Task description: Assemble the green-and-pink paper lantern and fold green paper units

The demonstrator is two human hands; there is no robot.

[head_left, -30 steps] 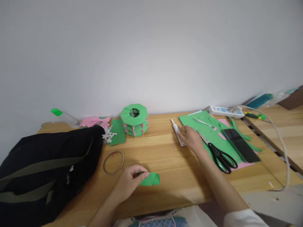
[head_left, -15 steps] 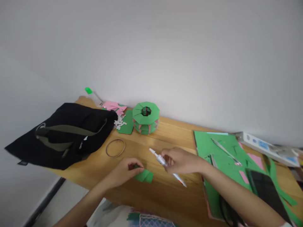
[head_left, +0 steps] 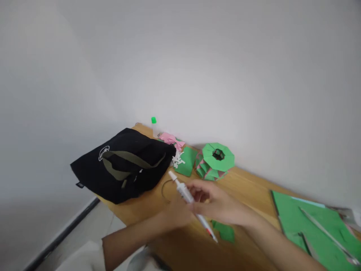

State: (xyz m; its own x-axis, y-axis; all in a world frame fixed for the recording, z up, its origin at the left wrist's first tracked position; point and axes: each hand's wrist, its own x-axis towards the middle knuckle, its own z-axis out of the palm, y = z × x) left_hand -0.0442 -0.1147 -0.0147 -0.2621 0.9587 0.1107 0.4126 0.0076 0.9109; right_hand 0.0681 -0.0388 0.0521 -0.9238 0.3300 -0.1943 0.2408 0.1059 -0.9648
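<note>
My right hand (head_left: pixel 217 201) is closed around a slim white tube (head_left: pixel 184 191) with a narrow capped nozzle. The tube slants, its cap up to the left and its thin, red-marked end down to the right. My left hand (head_left: pixel 177 212) is smeared by motion beside the tube, and its fingers cannot be made out; whether it touches the tube I cannot tell. Small green paper pieces (head_left: pixel 225 231) lie on the wooden table just below my right hand. Behind the hands, a ring-shaped green and pink folded-paper piece (head_left: pixel 218 158) leans with its holed face towards me.
A black bag (head_left: pixel 135 169) with olive straps lies at the left. Near it are a thin hoop (head_left: pixel 163 188), white paper scraps (head_left: pixel 177 160), a green sheet (head_left: pixel 186 162), pink paper (head_left: pixel 170 139) and a green-capped bottle (head_left: pixel 153 126). Tweezers (head_left: pixel 324 229) lie on a green board (head_left: pixel 290 207).
The view has swung left. My left hand has left the green paper pieces and moved next to the tube. My right hand still holds the tube. The paper ring now looks more tilted.
</note>
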